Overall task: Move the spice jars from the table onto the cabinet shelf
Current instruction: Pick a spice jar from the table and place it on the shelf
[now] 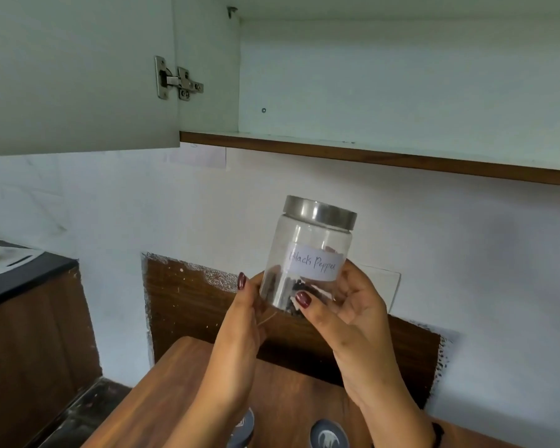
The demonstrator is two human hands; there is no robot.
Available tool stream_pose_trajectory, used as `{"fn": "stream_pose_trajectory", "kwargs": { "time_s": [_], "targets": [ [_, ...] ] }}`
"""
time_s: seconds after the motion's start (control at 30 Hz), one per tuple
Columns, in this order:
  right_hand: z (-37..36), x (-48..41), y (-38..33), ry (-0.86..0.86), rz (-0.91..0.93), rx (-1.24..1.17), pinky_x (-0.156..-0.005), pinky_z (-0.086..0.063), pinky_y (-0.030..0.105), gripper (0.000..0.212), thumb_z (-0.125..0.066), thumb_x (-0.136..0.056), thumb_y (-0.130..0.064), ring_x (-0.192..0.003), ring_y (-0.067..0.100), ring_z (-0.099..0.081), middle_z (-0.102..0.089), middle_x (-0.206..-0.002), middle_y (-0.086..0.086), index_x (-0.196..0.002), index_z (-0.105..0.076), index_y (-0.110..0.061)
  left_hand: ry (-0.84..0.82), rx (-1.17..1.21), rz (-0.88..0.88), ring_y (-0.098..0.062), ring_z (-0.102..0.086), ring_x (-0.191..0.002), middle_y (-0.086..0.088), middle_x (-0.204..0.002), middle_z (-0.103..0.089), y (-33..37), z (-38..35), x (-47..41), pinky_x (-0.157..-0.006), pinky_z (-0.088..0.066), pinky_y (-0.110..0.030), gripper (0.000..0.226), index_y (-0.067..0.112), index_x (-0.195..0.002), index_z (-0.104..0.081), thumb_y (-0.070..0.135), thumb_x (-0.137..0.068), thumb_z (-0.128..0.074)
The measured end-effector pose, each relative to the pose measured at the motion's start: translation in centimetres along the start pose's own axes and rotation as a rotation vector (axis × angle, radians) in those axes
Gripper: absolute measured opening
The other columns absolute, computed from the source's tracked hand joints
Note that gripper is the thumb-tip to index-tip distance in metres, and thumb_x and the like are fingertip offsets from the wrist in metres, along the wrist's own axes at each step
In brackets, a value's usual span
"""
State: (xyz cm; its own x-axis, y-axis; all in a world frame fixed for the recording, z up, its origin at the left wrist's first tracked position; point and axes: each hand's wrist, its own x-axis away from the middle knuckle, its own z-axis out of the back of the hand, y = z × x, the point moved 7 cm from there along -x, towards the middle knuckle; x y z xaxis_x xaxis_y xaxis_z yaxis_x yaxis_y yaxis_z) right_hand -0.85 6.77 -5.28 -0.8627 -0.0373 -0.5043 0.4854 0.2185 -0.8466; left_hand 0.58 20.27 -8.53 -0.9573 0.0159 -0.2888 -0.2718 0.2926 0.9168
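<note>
- Holding up a clear round jar with a brushed steel lid and a white paper label (307, 253), both hands have it in mid-air, well above the brown wooden bench (162, 399) and below the wood-edged white cabinet shelf (369, 153).
- The left grip (244, 318) closes on the jar's lower left side with the thumb tip at the wall. The right grip (346, 315) wraps the lower right side, thumb across the front and fingers behind the clear wall.
- Two hands low on the body: my read is that this steadies a smooth wall and leaves the lid free.
- The label faces the wearer and the handwriting reads "Black Pepper", which looks like a check of the contents before shelving.
- Dark peppercorns sit at the bottom and the rest is empty, so it should be light.
- The jar tips slightly, its lid leaning off to the right.
- The white cabinet door (78, 76) hangs open on its metal hinge (178, 79), leaving the shelf free to reach. No jar shows on the visible part of it.
- A dark-lidded jar (328, 433) and a second dark-lidded jar (244, 421), partly behind the left wrist, wait on the bench, so the task looks early.
- Next call: clear the shelf's front edge and set it down upright, well back.
</note>
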Motion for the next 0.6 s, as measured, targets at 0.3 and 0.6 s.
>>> {"fn": "stream_pose_trajectory", "kwargs": {
  "time_s": [0.3,0.6],
  "targets": [
    [-5.1,-6.4,-0.3,0.085,0.072,0.159,-0.083,-0.059,0.025,0.078,-0.08,-0.06,-0.039,-0.11,0.007,-0.066,-0.066,-0.123,-0.005,-0.132,-0.054,-0.027,-0.002,0.168,0.136,-0.029,-0.048,-0.136,-0.01,-0.144,-0.054,0.8,4.3,-3.6,-0.111,-0.039,-0.049,0.045,0.012,-0.131,-0.053,0.034,-0.103,-0.025],
    [-9.3,-12.4,-0.9,0.137,0.172,0.207,-0.089,-0.058,0.029,0.072,-0.082,-0.076,-0.02,-0.114,0.012,-0.063,-0.063,-0.125,-0.004,-0.138,-0.046,-0.023,-0.034,0.008,-0.205,-0.018,-0.069,-0.112,0.002,-0.135,-0.063,5.3,8.3,-8.6,-0.089,-0.058,-0.035,0.049,0.027,-0.137,-0.05,0.044,-0.091,-0.054]
  ]
}}
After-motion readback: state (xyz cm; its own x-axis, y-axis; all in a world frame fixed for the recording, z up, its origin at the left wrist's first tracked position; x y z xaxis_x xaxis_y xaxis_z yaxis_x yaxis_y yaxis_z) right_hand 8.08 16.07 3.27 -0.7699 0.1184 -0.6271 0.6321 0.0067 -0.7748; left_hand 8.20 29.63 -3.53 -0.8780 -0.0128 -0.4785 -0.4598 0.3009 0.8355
